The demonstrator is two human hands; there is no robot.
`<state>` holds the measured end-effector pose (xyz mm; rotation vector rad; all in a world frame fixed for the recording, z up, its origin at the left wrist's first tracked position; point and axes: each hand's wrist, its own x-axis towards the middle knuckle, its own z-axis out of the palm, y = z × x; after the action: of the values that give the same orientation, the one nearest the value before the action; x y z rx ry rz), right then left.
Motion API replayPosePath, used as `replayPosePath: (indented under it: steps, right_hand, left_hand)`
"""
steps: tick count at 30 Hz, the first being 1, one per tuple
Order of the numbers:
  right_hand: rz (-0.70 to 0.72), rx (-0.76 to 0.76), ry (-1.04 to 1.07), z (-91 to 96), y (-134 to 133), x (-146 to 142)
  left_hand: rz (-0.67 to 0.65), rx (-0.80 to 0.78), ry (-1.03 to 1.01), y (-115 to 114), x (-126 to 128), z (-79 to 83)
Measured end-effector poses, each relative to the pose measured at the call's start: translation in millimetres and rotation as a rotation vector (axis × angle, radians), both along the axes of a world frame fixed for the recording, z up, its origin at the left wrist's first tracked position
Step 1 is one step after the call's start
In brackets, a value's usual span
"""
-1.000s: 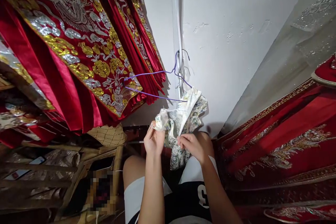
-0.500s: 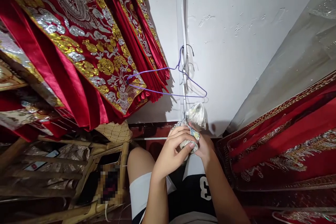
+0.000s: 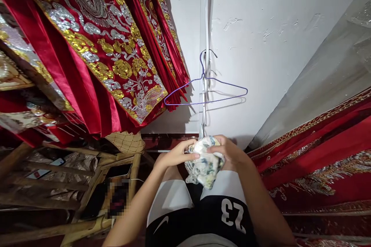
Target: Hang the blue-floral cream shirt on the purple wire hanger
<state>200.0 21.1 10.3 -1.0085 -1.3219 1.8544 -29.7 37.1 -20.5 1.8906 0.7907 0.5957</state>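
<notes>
A small white cloth with a green and blue floral print (image 3: 204,164) is bunched between both my hands above my knees. My left hand (image 3: 174,156) grips its left side with the fingers curled over the top. My right hand (image 3: 230,154) holds its right side. Above the cloth a bare purple wire hanger (image 3: 207,92) hangs from a hook on the white wall (image 3: 261,58), apart from the cloth and from both hands.
Red garments with gold and silver embroidery (image 3: 95,46) hang close at the left. More red embroidered fabric (image 3: 319,154) lies at the right. A bamboo rack (image 3: 87,185) stands at the lower left, and a woven basket (image 3: 126,142) sits under the hanging garments.
The cloth has come off the hanger and been gathered into a bundle in both hands, lower down. The hanger now hangs bare and has swung round flat against the wall.
</notes>
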Motion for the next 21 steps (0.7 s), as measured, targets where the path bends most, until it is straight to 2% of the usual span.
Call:
replayPosePath:
  steps: [2,4,7,9,11,15,19,21]
  right_hand:
    - [-0.055,0.189,-0.202,13.9,13.4,17.1]
    - [-0.192,0.418,-0.352,26.2,32.0,32.6]
    - [-0.502,0.759,-0.364,39.2,66.9,45.5]
    - [-0.590,0.881,-0.360,42.1,90.3,46.6]
    - [-0.553,0.912,-0.456,39.8,109.9,44.1]
    - [-0.362,0.889,-0.718,31.2,131.4,42.5]
    - [-0.295,0.899,-0.843,36.4,126.7,56.1]
    - [-0.315,0.909,-0.858,44.2,118.2,65.5]
  left_hand:
    - [-0.011,0.018,0.092,9.9,-15.8,-4.0]
    - [0.008,0.093,0.233,17.5,-31.9,-2.1]
    - [0.032,0.224,0.420,26.6,-51.1,11.2]
    - [0.050,0.298,0.501,30.7,-59.0,22.5]
    - [0.057,0.328,0.564,32.8,-64.1,31.7]
    - [0.023,0.281,0.666,36.7,-75.1,38.8]
    - [0.162,0.373,0.807,50.9,-88.2,40.7]
    - [0.240,0.486,0.765,60.1,-89.7,43.0]
